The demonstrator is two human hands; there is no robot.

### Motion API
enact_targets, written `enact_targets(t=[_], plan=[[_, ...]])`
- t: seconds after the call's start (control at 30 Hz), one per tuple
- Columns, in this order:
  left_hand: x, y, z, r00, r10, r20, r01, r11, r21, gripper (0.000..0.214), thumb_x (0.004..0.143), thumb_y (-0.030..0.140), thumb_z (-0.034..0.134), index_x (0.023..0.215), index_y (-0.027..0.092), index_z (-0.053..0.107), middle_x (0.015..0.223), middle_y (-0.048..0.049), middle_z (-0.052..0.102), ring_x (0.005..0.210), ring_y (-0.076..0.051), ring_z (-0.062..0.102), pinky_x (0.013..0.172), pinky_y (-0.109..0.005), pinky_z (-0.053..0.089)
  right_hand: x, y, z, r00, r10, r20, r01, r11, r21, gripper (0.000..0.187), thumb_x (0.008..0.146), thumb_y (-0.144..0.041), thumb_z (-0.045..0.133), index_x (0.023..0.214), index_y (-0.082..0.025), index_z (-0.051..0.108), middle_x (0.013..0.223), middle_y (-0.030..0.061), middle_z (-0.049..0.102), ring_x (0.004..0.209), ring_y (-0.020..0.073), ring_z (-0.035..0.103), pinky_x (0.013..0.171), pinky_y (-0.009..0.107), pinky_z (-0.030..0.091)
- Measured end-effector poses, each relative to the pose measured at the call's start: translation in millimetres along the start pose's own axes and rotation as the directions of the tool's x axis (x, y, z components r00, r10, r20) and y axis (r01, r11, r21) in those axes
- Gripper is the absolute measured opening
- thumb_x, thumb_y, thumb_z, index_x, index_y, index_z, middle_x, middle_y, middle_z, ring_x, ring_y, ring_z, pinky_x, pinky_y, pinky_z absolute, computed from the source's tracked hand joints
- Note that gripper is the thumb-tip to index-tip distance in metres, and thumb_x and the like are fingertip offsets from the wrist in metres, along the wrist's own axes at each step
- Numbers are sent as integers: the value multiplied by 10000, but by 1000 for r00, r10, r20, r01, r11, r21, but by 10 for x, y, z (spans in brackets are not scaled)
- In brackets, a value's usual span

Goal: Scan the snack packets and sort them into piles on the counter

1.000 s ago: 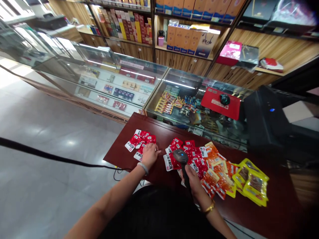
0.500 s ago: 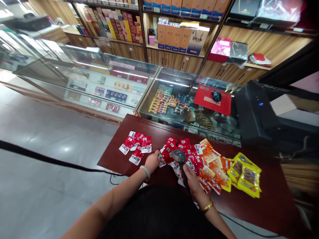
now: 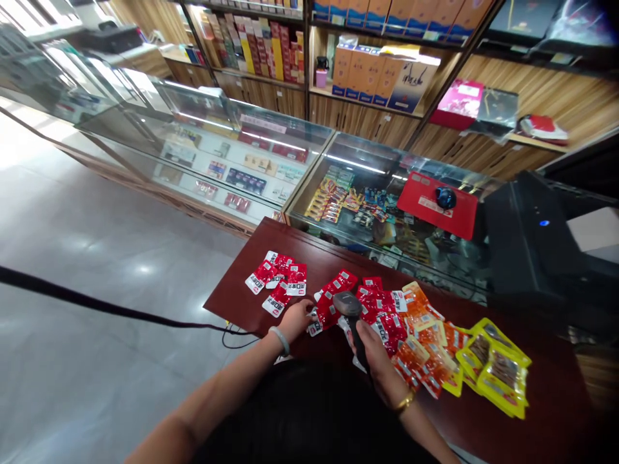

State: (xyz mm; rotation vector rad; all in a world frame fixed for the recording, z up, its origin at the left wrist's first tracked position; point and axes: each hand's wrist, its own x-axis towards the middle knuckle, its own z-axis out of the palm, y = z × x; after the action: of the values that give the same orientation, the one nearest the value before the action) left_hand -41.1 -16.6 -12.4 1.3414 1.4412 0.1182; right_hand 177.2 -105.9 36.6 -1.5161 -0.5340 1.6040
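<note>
The right hand (image 3: 376, 353), at the lower centre of the frame, has its grip closed around the handle of a handheld scanner (image 3: 349, 304). The scanner has a rounded, dark grey head carrying a small blue light, and a slim black handle. Its head points toward the upper left of the frame; the handle's long axis runs from there downward, leaning to the lower right.

The left hand (image 3: 294, 320), left of the scanner, has its fingertips at the edge of a red packet (image 3: 327, 317). Whether this grip is closed on the packet cannot be told. The packet is glossy, with a white end; its long axis slopes from lower left to upper right, white end toward the lower left.

The counter (image 3: 232, 290) is dark reddish brown with a light sheen. It carries more red packets in two groups, one left of centre and one right of the scanner, then orange packets (image 3: 438, 361) and, at lower right, yellow packets (image 3: 505, 370).

Beyond the counter stands a glass display case (image 3: 290, 222), bearing a red mat (image 3: 413, 200) and a black mouse (image 3: 445, 198). Grey floor (image 3: 97, 290) fills the left. Wood-fronted shelving (image 3: 367, 129) with orange-and-blue cartons (image 3: 372, 74) spans the top.
</note>
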Motion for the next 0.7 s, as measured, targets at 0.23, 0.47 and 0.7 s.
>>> enact_targets(t=[0.23,0.47,0.7], plan=[[-121,-110,-86,998,-45,37,47,998,-50,329,807,193,612,1123,200,519,781,4,681,585,-120,632,571,-209,465,1,4,22,1000,2,23,-2,1000,-5,425,767,-630,633,724,-217,545,563,-40,554,419,97,450,414,222,340],[-319,-114,-279,999,0,-39,19,870,492,171,888,231,488,1051,187,514,851,-65,689,800,-174,670,720,-254,452,-24,-13,88,996,-28,90,32,998,-50,443,819,-626,574,710,-199,532,536,-39,536,408,81,431,401,210,292],[-369,-59,-196,981,162,104,-192,863,467,141,808,251,564,941,214,597,860,-43,685,837,-185,640,734,-250,423,-8,46,125,996,-21,84,24,999,-37,434,805,-630,585,723,-210,515,523,-51,530,415,93,444,426,217,302]])
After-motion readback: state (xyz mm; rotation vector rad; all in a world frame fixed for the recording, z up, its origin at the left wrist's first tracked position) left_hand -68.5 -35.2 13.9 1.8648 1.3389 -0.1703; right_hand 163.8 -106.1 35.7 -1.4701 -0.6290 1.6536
